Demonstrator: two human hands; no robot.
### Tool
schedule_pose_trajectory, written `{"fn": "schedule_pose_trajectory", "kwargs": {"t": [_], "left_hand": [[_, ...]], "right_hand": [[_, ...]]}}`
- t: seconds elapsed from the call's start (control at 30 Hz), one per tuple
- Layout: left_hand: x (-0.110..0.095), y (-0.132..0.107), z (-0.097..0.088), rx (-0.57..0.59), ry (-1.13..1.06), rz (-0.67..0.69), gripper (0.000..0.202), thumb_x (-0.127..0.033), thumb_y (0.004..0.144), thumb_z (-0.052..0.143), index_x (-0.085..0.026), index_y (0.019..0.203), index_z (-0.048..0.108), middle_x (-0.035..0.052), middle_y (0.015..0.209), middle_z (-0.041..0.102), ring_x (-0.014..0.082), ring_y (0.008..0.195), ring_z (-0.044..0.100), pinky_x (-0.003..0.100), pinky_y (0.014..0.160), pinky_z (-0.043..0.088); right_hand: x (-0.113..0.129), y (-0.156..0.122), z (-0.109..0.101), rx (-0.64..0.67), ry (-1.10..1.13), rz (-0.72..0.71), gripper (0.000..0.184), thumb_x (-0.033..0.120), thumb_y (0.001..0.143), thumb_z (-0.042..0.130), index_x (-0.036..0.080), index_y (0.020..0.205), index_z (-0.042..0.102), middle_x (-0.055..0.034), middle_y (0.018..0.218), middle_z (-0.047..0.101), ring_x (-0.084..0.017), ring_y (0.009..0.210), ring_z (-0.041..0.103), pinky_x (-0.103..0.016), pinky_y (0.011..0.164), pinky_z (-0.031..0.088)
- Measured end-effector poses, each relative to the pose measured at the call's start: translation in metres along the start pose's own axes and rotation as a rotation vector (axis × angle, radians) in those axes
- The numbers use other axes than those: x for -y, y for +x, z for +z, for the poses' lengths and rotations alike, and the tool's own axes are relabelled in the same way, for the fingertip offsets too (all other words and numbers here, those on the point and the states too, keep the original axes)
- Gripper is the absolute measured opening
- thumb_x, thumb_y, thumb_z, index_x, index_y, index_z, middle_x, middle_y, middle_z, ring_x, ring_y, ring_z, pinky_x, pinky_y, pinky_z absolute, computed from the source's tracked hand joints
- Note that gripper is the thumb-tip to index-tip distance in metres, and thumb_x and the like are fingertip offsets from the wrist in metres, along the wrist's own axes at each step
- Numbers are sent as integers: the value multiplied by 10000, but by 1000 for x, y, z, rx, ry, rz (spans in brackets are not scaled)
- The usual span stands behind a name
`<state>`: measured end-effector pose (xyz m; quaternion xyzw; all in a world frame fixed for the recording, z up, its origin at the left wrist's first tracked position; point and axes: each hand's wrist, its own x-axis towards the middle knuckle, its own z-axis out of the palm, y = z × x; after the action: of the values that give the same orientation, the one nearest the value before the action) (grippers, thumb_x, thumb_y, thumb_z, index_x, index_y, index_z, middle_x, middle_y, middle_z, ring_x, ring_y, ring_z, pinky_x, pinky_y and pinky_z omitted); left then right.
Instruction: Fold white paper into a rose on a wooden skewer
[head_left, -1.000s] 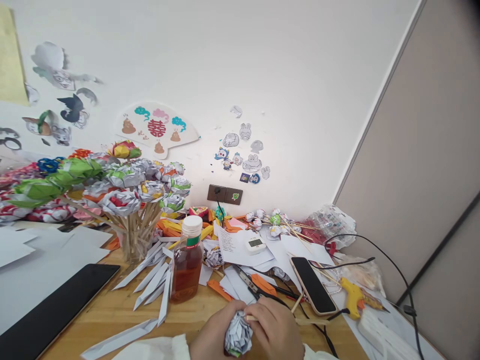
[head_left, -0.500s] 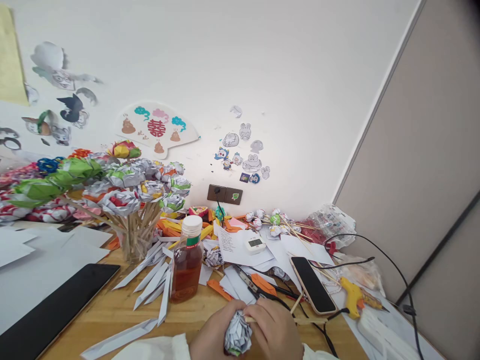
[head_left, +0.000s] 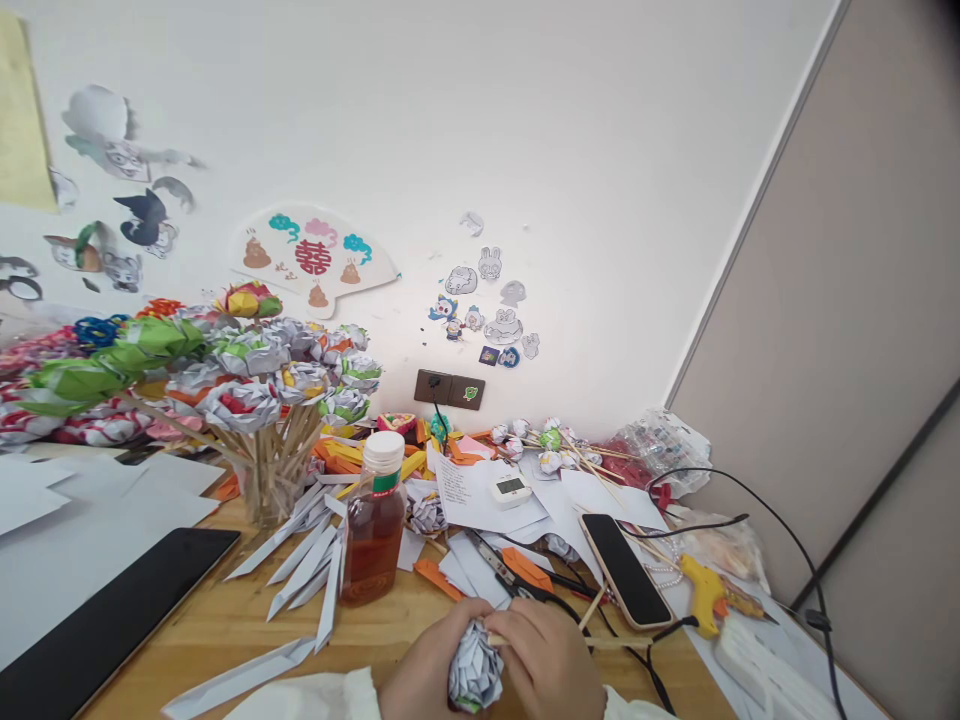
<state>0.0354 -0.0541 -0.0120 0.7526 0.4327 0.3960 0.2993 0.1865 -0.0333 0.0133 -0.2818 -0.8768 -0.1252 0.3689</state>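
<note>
At the bottom of the head view I hold a folded paper flower (head_left: 476, 668), white with a little green at its lower edge. My left hand (head_left: 427, 660) is closed round the flower's left side. The fingers of my right hand (head_left: 551, 655) are closed on its wooden stick (head_left: 615, 642), which runs out to the right. Just beyond my hands lie black scissors (head_left: 517, 580) and orange folded paper (head_left: 527, 567). A bottle of reddish-brown liquid (head_left: 373, 535) stands upright to the left, beside several folded white paper strips (head_left: 307, 560).
A jar of paper flowers (head_left: 262, 480) stands at the left, behind a black tablet-like slab (head_left: 142, 610). To the right lie a phone (head_left: 628, 570), a yellow glue gun (head_left: 703, 595) and black cables (head_left: 795, 560). A small white timer (head_left: 511, 488) rests on papers.
</note>
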Motion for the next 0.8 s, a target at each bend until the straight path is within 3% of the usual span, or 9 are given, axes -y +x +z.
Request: {"fn": "schedule_pose_trajectory", "kwargs": {"t": [0.13, 0.33, 0.5, 0.63, 0.8], "left_hand": [[-1, -4, 3, -68, -58, -71, 652, -11, 515, 513, -221, 1082, 269, 0, 868, 583, 148, 739, 558, 208, 657, 432], [-10, -6, 4, -168, -139, -66, 489, 33, 505, 496, -209, 908, 364, -44, 734, 534, 118, 641, 514, 193, 583, 413], [-16, -3, -1, -176, -240, -73, 528, 42, 514, 494, -202, 979, 437, 10, 922, 558, 167, 853, 541, 221, 723, 440], [-13, -2, -2, -175, -371, -32, 618, 50, 558, 453, -206, 1117, 390, 49, 1101, 506, 180, 1013, 498, 241, 827, 429], [-8, -2, -2, -223, -289, 35, 708, 109, 492, 396, -216, 1120, 409, 46, 1142, 479, 184, 1101, 431, 264, 919, 364]], "right_hand": [[0, 2, -3, 11, 40, 22, 361, 296, 898, 234, 186, 803, 564, -36, 607, 552, -150, 542, 521, -238, 476, 355], [0, 2, -5, -27, 75, 50, 309, 291, 887, 277, 194, 761, 542, -25, 601, 543, -149, 540, 525, -230, 464, 350], [-2, 1, -3, -71, 33, 83, 257, 245, 868, 307, 190, 767, 537, -28, 594, 537, -154, 544, 525, -233, 479, 358], [-4, 1, -4, -97, 23, 118, 193, 185, 824, 339, 186, 757, 520, -23, 582, 526, -151, 532, 516, -232, 478, 352], [-2, -1, -1, -123, 2, 143, 134, 154, 766, 363, 188, 723, 485, -16, 568, 513, -151, 510, 501, -231, 467, 332]]}}
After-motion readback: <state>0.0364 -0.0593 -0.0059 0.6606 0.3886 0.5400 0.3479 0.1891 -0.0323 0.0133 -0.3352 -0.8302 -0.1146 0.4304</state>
